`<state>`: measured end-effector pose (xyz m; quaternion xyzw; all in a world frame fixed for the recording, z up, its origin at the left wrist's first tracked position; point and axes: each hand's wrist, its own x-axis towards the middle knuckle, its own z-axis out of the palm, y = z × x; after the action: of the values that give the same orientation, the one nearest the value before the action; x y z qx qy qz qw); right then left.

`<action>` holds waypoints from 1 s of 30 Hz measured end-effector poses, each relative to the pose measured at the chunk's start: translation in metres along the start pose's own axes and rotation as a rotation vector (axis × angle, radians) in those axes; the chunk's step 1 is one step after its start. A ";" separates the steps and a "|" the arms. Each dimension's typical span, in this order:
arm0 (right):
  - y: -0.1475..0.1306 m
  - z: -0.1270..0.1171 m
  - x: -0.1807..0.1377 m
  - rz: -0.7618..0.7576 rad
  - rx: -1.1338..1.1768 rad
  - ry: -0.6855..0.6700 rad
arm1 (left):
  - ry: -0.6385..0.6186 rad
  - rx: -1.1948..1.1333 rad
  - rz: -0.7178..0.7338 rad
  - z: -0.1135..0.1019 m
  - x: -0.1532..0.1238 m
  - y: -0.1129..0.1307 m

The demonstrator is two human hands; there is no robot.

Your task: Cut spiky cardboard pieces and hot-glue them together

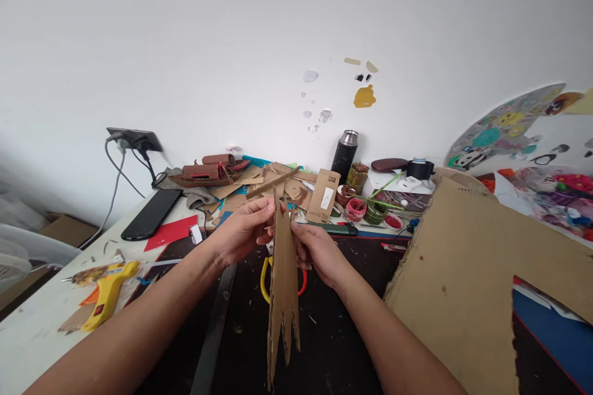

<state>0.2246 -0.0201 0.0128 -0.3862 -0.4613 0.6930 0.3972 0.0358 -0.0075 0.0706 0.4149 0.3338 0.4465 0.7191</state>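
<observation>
A long cut piece of brown cardboard [283, 265] hangs between my hands above the dark cutting mat [250, 345]. Its lower end splits into jagged prongs, and its top has narrow points. My left hand [252, 225] pinches it near the upper left edge. On the other side, my right hand [322, 253] grips the upper right edge, thumb in front and fingers partly hidden behind. Behind the cardboard lie scissors with a yellow and red handle [264, 284], partly covered by it. A metal ruler [213, 333] rests on the mat, left of the piece.
At left are a yellow glue gun [109, 296], a black phone [152, 215] and red paper [170, 232]. Cardboard scraps, a model boat [204, 174], a black flask [345, 157] and paint jars [356, 210] line the back. A large cardboard sheet [458, 271] stands at right.
</observation>
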 end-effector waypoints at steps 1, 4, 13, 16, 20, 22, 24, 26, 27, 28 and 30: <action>0.000 0.001 0.000 0.002 -0.032 -0.007 | 0.002 0.008 0.001 -0.001 0.001 0.000; -0.002 0.003 -0.002 0.013 -0.136 -0.032 | 0.003 0.054 0.013 -0.004 0.003 -0.001; -0.007 0.000 0.000 -0.111 -0.181 0.165 | 0.139 0.407 0.121 -0.026 0.013 0.004; -0.011 -0.001 -0.002 -0.142 -0.155 0.183 | 0.192 0.567 0.144 -0.031 0.015 0.002; -0.016 0.003 -0.006 -0.159 -0.148 0.144 | 0.173 0.699 0.161 -0.025 0.013 -0.002; -0.016 0.006 -0.007 -0.158 -0.151 0.110 | 0.162 0.722 0.164 -0.018 0.011 -0.004; -0.013 0.009 -0.008 -0.140 -0.158 0.070 | 0.141 0.706 0.152 -0.012 0.010 -0.007; -0.009 0.011 -0.007 -0.111 -0.165 0.025 | 0.105 0.673 0.114 -0.006 0.009 -0.011; -0.007 0.012 -0.007 -0.095 -0.170 0.003 | 0.090 0.657 0.099 -0.004 0.009 -0.014; -0.005 0.012 -0.006 -0.084 -0.176 -0.011 | 0.084 0.645 0.095 -0.003 0.009 -0.016; -0.001 0.011 -0.004 -0.073 -0.195 -0.028 | 0.080 0.635 0.111 -0.004 0.008 -0.019</action>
<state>0.2163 -0.0274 0.0176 -0.3962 -0.5458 0.6351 0.3765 0.0426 -0.0036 0.0516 0.6181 0.4612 0.3748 0.5145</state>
